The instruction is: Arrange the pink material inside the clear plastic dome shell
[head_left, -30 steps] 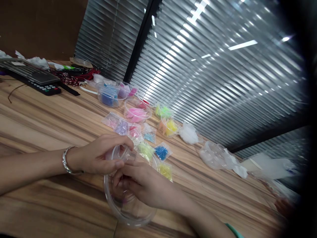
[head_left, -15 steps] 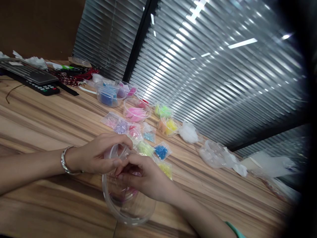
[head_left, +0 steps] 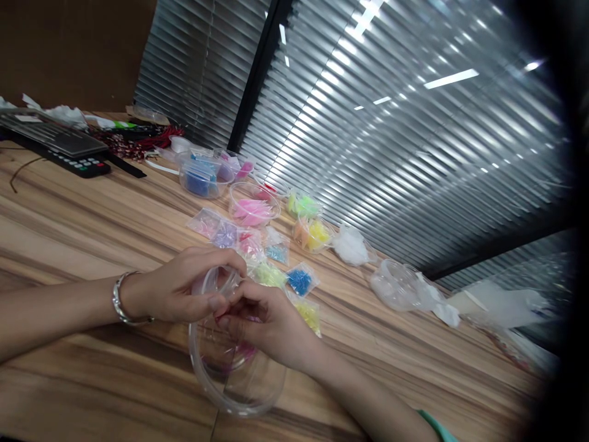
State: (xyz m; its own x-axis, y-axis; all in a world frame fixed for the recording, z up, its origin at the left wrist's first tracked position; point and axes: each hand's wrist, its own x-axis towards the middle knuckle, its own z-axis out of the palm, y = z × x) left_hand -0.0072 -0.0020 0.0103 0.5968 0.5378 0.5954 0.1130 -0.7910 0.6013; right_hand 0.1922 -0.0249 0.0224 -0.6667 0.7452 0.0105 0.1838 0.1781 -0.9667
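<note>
Fingers (head_left: 216,302) of the left hand (head_left: 179,293) curl round a small clear plastic cup (head_left: 216,283), thumb below and the others over its rim, so it is tipped on its side with the mouth toward the right hand (head_left: 264,322). The right hand's fingers are pinched narrow at that mouth, meeting the left thumb; what they grip, if anything, is too small and blurred to tell. Both hands hang just above a larger clear round container (head_left: 230,368) lying on the wooden worktop (head_left: 92,233), which seems placed to catch whatever drops (a pink smear shows through its wall, likely beads). A silver bracelet (head_left: 120,299) sits on the left wrist.

Beyond the hands, small zip bags of coloured beads lie in a loose row within easy reach: a blue bead bag (head_left: 299,281), a yellow bead bag (head_left: 309,314) and a purple bead bag (head_left: 225,233). Farther back stand a tub of pink pieces (head_left: 253,205) and a tub of blue bags (head_left: 200,176). A black remote control (head_left: 69,153) lies at the far left, well apart.
</note>
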